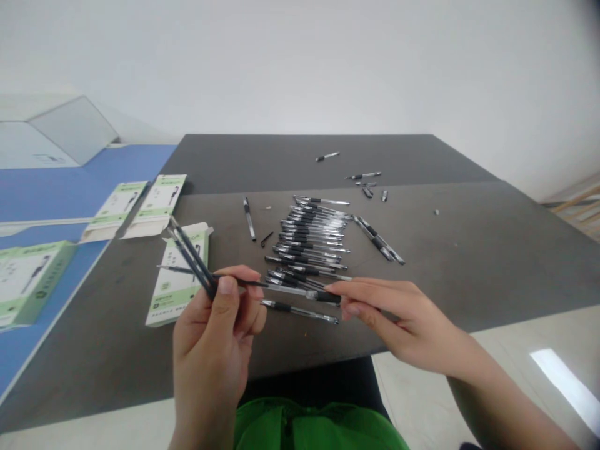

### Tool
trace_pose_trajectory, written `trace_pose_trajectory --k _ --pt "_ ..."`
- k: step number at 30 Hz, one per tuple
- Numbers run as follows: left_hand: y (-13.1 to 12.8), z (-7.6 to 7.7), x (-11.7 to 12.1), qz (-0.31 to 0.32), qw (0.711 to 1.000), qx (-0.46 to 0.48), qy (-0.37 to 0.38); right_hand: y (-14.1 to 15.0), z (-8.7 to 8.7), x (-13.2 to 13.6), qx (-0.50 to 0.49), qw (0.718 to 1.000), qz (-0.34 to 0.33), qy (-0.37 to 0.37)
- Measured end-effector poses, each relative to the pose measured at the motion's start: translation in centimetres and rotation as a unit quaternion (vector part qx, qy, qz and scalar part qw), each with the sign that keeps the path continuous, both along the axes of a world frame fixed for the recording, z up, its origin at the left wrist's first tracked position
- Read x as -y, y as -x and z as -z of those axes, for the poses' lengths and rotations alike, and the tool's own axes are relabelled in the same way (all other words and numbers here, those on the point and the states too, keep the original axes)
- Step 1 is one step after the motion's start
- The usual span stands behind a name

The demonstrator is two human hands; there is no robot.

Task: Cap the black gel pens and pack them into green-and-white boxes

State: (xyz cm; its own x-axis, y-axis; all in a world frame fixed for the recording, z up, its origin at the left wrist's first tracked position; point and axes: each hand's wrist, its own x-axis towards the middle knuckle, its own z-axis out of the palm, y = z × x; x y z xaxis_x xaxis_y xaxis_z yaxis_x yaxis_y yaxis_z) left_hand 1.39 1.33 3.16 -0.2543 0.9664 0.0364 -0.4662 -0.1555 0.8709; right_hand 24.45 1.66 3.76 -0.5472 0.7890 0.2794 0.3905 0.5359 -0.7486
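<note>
My left hand (pixel 218 328) is raised above the near edge of a dark grey table (pixel 469 250), its fingers closed around a small bundle of black pens (pixel 192 255) that fan out up and to the left. My right hand (pixel 394 312) reaches in from the right, fingertips pinching the end of one pen (pixel 304 294) at the near end of a row of black pens (pixel 312 240) laid side by side mid-table. Another pen (pixel 300 310) lies just in front of that row.
A green-and-white pen box (pixel 180 275) lies under my left hand, with two more (pixel 140 206) further back and one (pixel 28 278) on the blue surface at left. Loose pens and caps (pixel 370 184) are scattered toward the far side. Two pens (pixel 379 240) lie right of the row.
</note>
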Motion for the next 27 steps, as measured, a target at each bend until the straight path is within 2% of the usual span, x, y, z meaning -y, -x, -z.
trace_pose_trajectory --k 13,19,22,24,27 --pt "-0.1 0.4 0.5 -0.013 0.997 -0.063 -0.038 -0.1 0.1 0.1 0.005 1.0 0.003 -0.015" --pt "-0.2 1.1 0.8 0.039 0.991 -0.125 -0.004 0.4 -0.2 0.0 0.009 1.0 0.009 -0.005" --pt "-0.6 1.3 0.7 0.106 0.981 -0.159 0.026 1.3 0.4 0.2 -0.028 0.997 0.028 0.061" --pt "-0.8 1.4 0.4 0.137 0.977 -0.158 0.033 2.0 1.3 0.4 -0.088 0.987 0.04 0.127" --pt "-0.9 1.8 -0.3 0.121 0.988 -0.096 0.009 3.1 2.9 0.6 -0.216 0.949 0.055 0.224"
